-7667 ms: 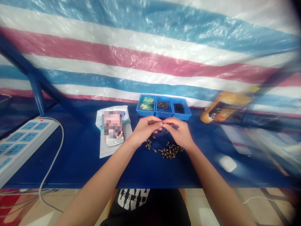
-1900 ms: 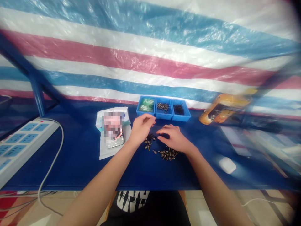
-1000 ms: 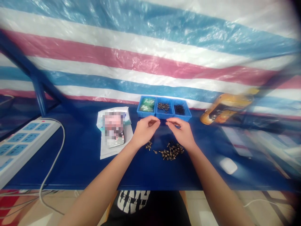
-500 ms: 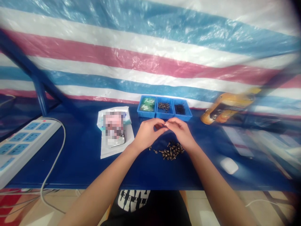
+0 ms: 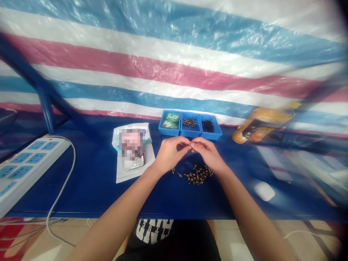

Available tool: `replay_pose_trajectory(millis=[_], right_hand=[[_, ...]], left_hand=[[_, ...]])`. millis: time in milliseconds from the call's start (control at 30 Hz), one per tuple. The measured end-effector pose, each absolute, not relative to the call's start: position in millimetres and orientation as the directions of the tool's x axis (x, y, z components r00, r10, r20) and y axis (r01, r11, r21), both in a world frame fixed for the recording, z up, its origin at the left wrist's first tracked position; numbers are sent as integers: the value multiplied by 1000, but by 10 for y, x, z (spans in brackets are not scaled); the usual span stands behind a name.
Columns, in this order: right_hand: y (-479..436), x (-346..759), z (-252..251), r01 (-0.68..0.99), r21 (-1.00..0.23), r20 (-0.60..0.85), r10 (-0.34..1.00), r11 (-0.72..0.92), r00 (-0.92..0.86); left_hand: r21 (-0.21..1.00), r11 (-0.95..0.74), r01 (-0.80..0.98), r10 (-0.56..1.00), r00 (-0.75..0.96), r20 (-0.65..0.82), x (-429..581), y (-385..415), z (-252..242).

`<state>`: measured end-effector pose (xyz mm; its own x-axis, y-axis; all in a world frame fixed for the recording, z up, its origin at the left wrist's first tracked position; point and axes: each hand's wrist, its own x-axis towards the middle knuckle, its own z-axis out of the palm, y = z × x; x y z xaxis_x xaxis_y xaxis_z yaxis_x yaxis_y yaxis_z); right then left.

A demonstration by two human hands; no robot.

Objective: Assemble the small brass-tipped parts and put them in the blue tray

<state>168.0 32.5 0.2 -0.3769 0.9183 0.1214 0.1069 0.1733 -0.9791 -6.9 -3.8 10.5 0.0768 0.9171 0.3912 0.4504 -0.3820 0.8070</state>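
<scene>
My left hand (image 5: 172,151) and my right hand (image 5: 207,152) meet fingertip to fingertip above the blue table, just in front of the small bins. Both are pinched on a tiny metal piece (image 5: 190,144), mostly covered by the fingers. Below my right hand lies a pile of small brass-coloured parts (image 5: 199,174), with a few loose ones to its left. Behind the hands stand three joined blue bins: the left bin (image 5: 170,120) holds green and white pieces, the middle one (image 5: 190,123) small metal parts, the right one (image 5: 208,126) small black parts.
A white packet with a phone (image 5: 138,162) on it lies at left, beside a power strip (image 5: 29,159) with a cable. To the right are a yellow bottle (image 5: 261,123), a white rounded case (image 5: 265,191) and blurred flat items. A striped sheet hangs behind.
The fingertips have shifted slightly around the tiny piece, and my right hand sits a little lower. The pile, bins and other objects have not moved.
</scene>
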Motion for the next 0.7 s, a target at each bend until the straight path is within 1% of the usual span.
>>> replay_pose_trajectory(millis=[100, 167, 233, 300, 367, 433, 567, 700], right_hand=[[337, 1688, -9, 120, -982, 89, 920, 145, -381], [357, 1701, -25, 157, -978, 76, 938, 135, -337], [383, 1716, -40, 156, -978, 95, 966, 135, -239], [415, 1734, -52, 81, -990, 108, 988, 117, -107], [448, 1756, -61, 13, -997, 81, 997, 81, 6], [477, 1776, -71, 25, -998, 59, 996, 57, 62], [495, 1783, -98, 155, -981, 127, 991, 118, 49], [464, 1799, -123, 237, -957, 173, 985, 166, 8]], left_hand=[[802, -372, 468, 919, 61, 390, -72, -41, 118], [805, -349, 480, 923, 26, 385, -76, -39, 127], [810, -327, 487, 926, -6, 377, -80, -34, 132], [813, -314, 490, 928, -22, 372, -83, -27, 131], [816, -311, 488, 929, -25, 369, -86, -23, 128], [822, -306, 480, 931, -28, 363, -90, -22, 127], [834, -280, 476, 938, -48, 342, -106, -19, 132], [842, -258, 475, 934, -101, 343, -130, -2, 133]])
